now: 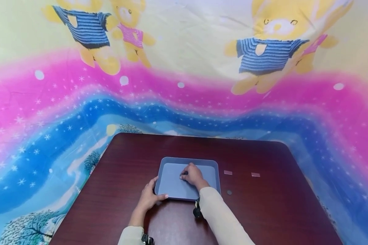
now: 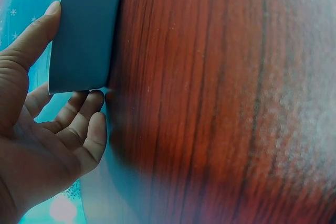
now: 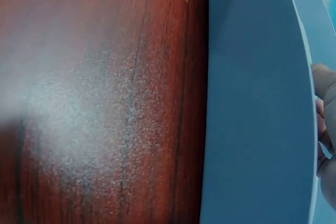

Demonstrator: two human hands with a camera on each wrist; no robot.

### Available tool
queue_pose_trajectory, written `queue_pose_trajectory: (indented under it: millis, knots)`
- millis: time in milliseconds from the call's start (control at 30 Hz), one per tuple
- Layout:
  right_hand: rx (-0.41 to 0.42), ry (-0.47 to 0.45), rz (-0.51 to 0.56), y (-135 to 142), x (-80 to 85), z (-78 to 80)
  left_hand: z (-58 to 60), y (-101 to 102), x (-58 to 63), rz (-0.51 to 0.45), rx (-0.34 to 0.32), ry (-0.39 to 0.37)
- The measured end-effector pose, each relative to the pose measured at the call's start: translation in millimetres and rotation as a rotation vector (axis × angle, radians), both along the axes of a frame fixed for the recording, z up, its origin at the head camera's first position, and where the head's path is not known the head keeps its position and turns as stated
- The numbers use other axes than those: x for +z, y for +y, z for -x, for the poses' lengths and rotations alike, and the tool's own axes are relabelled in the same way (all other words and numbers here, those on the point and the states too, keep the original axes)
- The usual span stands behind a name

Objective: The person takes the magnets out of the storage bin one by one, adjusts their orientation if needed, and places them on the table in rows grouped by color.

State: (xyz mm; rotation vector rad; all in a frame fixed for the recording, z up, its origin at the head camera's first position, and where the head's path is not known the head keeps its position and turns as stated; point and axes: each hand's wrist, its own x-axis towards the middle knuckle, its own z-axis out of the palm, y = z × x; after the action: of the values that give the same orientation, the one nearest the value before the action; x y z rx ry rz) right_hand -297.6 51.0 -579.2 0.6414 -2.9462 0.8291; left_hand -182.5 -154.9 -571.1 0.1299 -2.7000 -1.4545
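A shallow grey-blue rectangular tray (image 1: pixel 171 178) lies on the table in the head view. My left hand (image 1: pixel 149 196) holds its near left corner, thumb along the front wall and fingers at the left side. In the left wrist view the thumb presses the outer wall of the tray (image 2: pixel 86 35) while the other fingers curl by its corner. My right hand (image 1: pixel 194 176) reaches over the front wall, low inside the tray, fingertips drawn together around a small dark piece (image 1: pixel 185 173) mostly hidden by them. The right wrist view has the tray wall (image 3: pixel 257 103) in front of that hand.
Right of the tray, two small flat pinkish rectangles (image 1: pixel 228 173) (image 1: pixel 255 175) lie apart on the dark red-brown wooden table (image 1: pixel 263 211). A small dark round disc (image 1: pixel 229 192) is nearer the tray's right front corner. A patterned cloth (image 1: pixel 184 68) hangs behind.
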Motion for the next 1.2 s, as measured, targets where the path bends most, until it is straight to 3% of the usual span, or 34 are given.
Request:
queue_pose_trajectory:
  millis: [300,567,833,1200]
  knots:
    - [-0.024,-0.037,0.067,7.7,-1.2,-4.4,-3.3,1.3,-1.1,-0.005,-0.016,-0.022]
    - [0.022,-0.057,0.309,7.4,-1.6,-8.4,-4.4,0.8,-0.4,-0.008,-0.002,-0.035]
    - [-0.012,-0.148,0.488,7.1,9.1,-15.2,-1.7,0.3,0.4,0.011,-0.003,-0.021]
    - [-0.028,-0.076,0.498,12.8,15.1,-20.1,-1.9,-0.8,-0.4,0.003,-0.009,-0.017]
